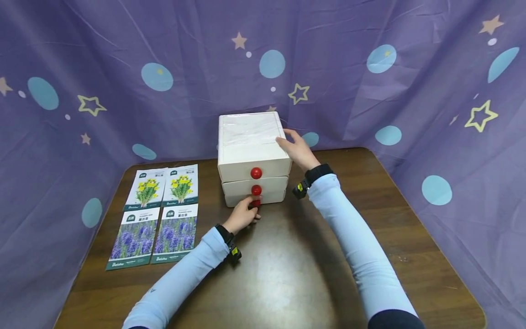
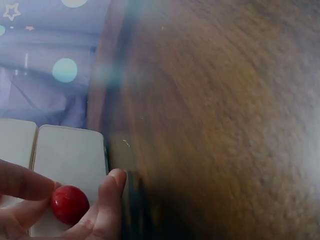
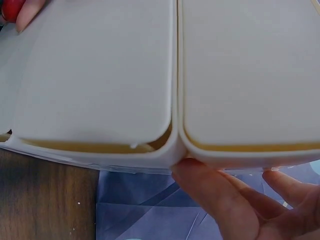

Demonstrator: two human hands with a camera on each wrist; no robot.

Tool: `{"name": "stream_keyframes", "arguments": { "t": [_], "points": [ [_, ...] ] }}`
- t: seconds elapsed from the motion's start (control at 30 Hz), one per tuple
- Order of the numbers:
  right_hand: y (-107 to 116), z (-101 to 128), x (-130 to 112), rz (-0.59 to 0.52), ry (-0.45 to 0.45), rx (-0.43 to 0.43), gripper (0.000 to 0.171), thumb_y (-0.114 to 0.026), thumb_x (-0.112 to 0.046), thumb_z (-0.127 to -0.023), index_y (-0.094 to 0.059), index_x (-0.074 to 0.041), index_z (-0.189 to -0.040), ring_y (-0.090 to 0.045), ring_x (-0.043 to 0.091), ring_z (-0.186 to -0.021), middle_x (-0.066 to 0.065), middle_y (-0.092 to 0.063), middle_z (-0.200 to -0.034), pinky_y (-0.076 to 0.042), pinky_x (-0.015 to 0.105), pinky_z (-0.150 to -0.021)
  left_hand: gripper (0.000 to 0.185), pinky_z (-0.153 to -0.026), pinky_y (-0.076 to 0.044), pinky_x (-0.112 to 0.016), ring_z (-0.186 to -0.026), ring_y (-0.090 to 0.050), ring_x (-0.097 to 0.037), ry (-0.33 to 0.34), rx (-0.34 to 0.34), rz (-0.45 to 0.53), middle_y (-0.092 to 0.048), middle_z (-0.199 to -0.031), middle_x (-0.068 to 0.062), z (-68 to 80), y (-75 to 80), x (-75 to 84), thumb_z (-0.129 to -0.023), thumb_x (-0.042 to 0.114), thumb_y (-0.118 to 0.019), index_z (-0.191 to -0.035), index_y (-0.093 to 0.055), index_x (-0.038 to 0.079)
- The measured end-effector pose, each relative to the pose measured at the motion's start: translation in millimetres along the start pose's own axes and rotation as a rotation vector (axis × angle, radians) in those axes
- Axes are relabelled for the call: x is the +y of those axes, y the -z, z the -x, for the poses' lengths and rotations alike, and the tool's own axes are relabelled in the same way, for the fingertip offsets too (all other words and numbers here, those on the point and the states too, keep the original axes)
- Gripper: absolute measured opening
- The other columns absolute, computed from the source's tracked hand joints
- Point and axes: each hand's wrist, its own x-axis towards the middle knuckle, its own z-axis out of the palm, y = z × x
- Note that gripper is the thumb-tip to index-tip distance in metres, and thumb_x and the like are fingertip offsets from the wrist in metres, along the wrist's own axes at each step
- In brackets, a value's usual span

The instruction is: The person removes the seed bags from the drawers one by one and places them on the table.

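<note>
The left hand point(image 1: 242, 215) pinched the lowest red knob point(image 2: 69, 204) of the white drawer box point(image 1: 251, 141) while the right hand point(image 1: 297, 148), fingers flat, steadied its top right edge, apparently about to draw that drawer open

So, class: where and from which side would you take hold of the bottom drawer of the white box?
Pinch its red knob from the front: it is the only part that juts out of the flat bottom drawer. The left hand already pinches it, while the right hand rests on the white box.
</note>
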Motion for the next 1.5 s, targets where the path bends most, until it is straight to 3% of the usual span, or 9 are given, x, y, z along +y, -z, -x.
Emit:
{"name": "stream_keyframes", "arguments": {
  "t": [0.27,0.47,0.6,0.67,0.83,0.97,1.07,1.2,1.5],
  "points": [
    [1,0,-1,-0.004,-0.015,0.015,0.060,-0.052,-0.044,-0.092,-0.032,-0.019,-0.143,-0.032,0.024,-0.129,0.010,-0.031,-0.145,-0.029,0.044,-0.104,0.044,-0.045,-0.045,-0.034,-0.075,-0.063,-0.030,0.016,-0.001,-0.010,-0.059,-0.108,-0.022,4.3,-3.0,1.5,-0.090,0.003,-0.042,-0.133,-0.049,0.012],
    [-1,1,-1,-0.002,-0.004,0.027,0.059,-0.052,-0.044,-0.092,-0.033,-0.019,-0.142,-0.032,0.024,-0.129,0.010,-0.032,-0.145,-0.029,0.044,-0.104,0.044,-0.048,-0.047,-0.039,-0.073,-0.064,-0.032,0.032,0.002,0.020,-0.063,-0.095,-0.023,7.9,-3.0,4.0,-0.090,0.003,-0.042,-0.132,-0.049,0.014],
    [-3,1,0,0.001,-0.001,0.016,0.059,-0.052,-0.043,-0.092,-0.033,-0.018,-0.142,-0.033,0.024,-0.129,0.010,-0.032,-0.145,-0.030,0.043,-0.104,0.043,-0.056,-0.051,-0.043,-0.074,-0.065,-0.031,0.037,0.001,0.046,-0.060,-0.108,-0.024,10.1,-1.8,6.9,-0.090,0.003,-0.042,-0.131,-0.050,0.013],
    [-3,2,0,0.002,-0.002,0.012,0.059,-0.051,-0.042,-0.093,-0.032,-0.018,-0.142,-0.032,0.025,-0.129,0.011,-0.032,-0.145,-0.030,0.044,-0.104,0.042,-0.054,-0.050,-0.041,-0.072,-0.065,-0.029,0.035,-0.004,0.047,-0.056,-0.115,-0.023,10.8,-1.9,5.6,-0.090,0.002,-0.042,-0.130,-0.050,0.013],
    [-3,3,-1,0.009,-0.008,0.032,0.058,-0.051,-0.042,-0.093,-0.033,-0.018,-0.142,-0.033,0.026,-0.128,0.013,-0.033,-0.144,-0.030,0.045,-0.103,0.043,-0.044,-0.045,-0.037,-0.070,-0.064,-0.030,0.027,-0.013,0.033,-0.060,-0.104,-0.024,11.4,-4.2,1.9,-0.089,0.002,-0.042,-0.129,-0.051,0.015],
    [-4,3,-3,0.016,-0.007,0.044,0.057,-0.051,-0.042,-0.093,-0.034,-0.018,-0.142,-0.032,0.025,-0.129,0.012,-0.033,-0.144,-0.030,0.044,-0.104,0.041,-0.045,-0.046,-0.034,-0.067,-0.065,-0.030,0.005,0.003,0.057,-0.057,-0.113,-0.024,14.4,-6.5,4.2,-0.089,0.000,-0.041,-0.128,-0.051,0.010],
    [-7,4,-4,0.035,0.000,0.034,0.058,-0.050,-0.043,-0.093,-0.033,-0.018,-0.142,-0.031,0.026,-0.131,0.013,-0.032,-0.146,-0.029,0.044,-0.105,0.038,-0.052,-0.050,-0.033,-0.067,-0.066,-0.030,0.026,-0.035,0.106,-0.051,-0.122,-0.025,23.7,-7.3,7.9,-0.091,0.000,-0.041,-0.128,-0.050,0.006],
    [-5,6,-3,0.040,0.014,0.046,0.059,-0.050,-0.043,-0.093,-0.032,-0.017,-0.143,-0.030,0.026,-0.131,0.012,-0.032,-0.145,-0.029,0.044,-0.105,0.038,-0.062,-0.053,-0.039,-0.074,-0.064,-0.035,0.067,-0.125,0.164,-0.049,-0.120,-0.028,39.5,-9.4,11.5,-0.093,0.001,-0.042,-0.131,-0.047,0.003],
    [-4,5,-3,0.011,-0.002,0.025,0.060,-0.050,-0.043,-0.093,-0.030,-0.017,-0.144,-0.032,0.027,-0.129,0.012,-0.031,-0.145,-0.030,0.044,-0.104,0.041,-0.066,-0.053,-0.038,-0.079,-0.063,-0.033,0.095,-0.187,0.220,-0.050,-0.117,-0.029,81.0,-16.6,5.5,-0.093,0.003,-0.044,-0.134,-0.044,0.005]
  ]
}}
